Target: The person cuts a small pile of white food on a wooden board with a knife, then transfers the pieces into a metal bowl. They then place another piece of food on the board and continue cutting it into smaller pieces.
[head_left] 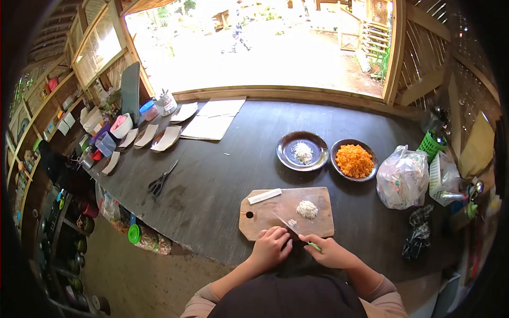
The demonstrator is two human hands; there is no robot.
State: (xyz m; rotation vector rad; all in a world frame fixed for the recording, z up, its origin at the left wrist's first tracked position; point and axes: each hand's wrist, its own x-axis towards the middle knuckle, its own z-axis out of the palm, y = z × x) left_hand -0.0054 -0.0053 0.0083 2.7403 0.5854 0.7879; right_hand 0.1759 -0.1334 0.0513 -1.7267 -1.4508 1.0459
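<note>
A wooden cutting board (286, 197) lies on the dark table in front of me. My right hand (330, 252) is closed round the green handle of a knife (285, 222), whose blade rests over the board. Beside the blade is a small bit of chopped white food (292, 223). At the board's near edge, my left hand (271, 246) has its fingers curled; what they hold, if anything, is hidden. A larger pile of white shreds (307, 209) sits right of the knife, and a white block (264, 196) lies at the upper left of the board.
Beyond the board stand a plate of white shreds (286, 158) and a bowl of orange pieces (354, 160). A plastic bag (403, 179) and dark cloth (419, 230) lie right. Black scissors (159, 183), paper sheets (214, 120) and tubs are left.
</note>
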